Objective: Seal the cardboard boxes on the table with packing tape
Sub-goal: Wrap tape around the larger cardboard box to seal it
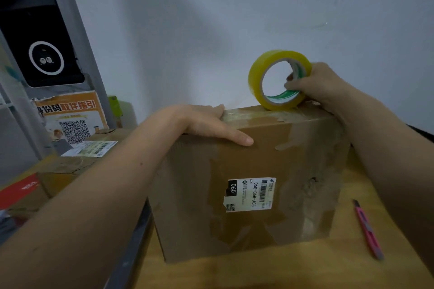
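On the desk, left part: cardboard box, white shipping label on its near face, old tape patches around it. Left hand lies flat across the box's top near edge, fingers straight, gripping nothing. Right hand holds the yellow tape roll, fingers hooked through the core; roll stands on the box's far top edge. Pink utility knife near the desk's right edge, apart from box. Second box left, off desk.
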